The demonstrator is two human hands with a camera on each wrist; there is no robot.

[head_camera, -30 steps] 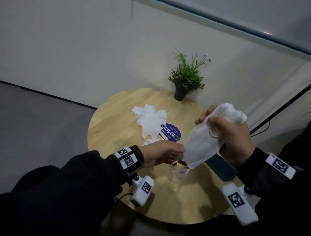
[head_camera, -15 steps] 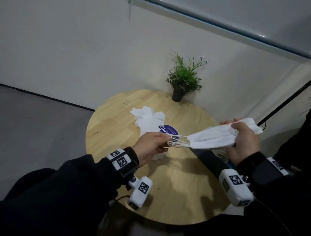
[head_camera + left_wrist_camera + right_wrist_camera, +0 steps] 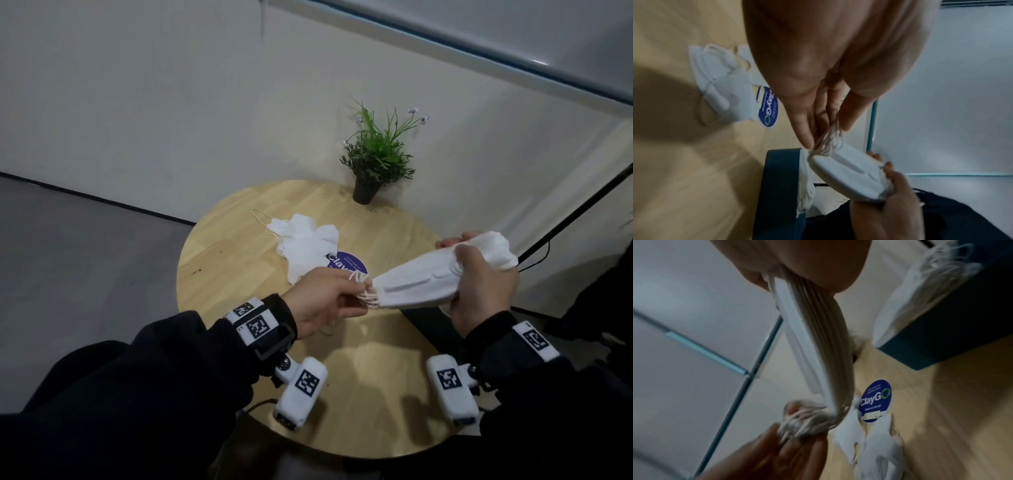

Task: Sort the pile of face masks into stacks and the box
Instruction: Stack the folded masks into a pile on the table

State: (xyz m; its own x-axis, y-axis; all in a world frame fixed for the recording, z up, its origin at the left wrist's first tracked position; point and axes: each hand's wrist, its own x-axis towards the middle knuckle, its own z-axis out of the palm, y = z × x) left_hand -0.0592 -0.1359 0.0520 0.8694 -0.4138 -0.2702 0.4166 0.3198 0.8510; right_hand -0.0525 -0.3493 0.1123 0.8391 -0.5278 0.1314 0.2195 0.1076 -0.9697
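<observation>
On the left of the round wooden table (image 3: 219,260) we have a loose heap of white face masks (image 3: 305,245) lying partly over a blue sticker (image 3: 349,263). Our left hand (image 3: 322,298) pinches the bunched ear loops (image 3: 364,291) of a stack of folded masks (image 3: 421,284) held above the table, and our right hand (image 3: 479,291) curls around its far end. The dark box (image 3: 781,186) sits just below. The stack looks light, soft and floppy, so we judge gripping both ends safest; the loops could snag.
</observation>
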